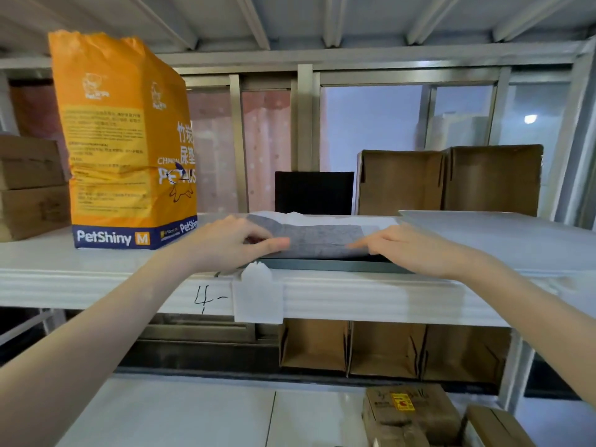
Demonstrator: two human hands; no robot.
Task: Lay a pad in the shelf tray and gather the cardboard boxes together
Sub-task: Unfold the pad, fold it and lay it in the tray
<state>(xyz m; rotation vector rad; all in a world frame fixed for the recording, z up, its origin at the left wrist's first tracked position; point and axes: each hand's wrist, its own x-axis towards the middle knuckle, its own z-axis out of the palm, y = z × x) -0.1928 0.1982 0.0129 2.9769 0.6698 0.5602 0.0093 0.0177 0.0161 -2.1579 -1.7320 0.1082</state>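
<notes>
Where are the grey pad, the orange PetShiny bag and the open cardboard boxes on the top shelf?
grey pad (319, 237): head view, middle of its grey surface.
orange PetShiny bag (109, 140): head view, printed front panel.
open cardboard boxes (448, 185): head view, inner wall where the two meet.

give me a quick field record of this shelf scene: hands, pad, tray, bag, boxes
left hand: on the pad's left end
right hand: on the pad's right end
pad: grey, over the tray
tray: dark, at the shelf front
bag: orange, upright, left of the pad
boxes: two open, behind right
</notes>
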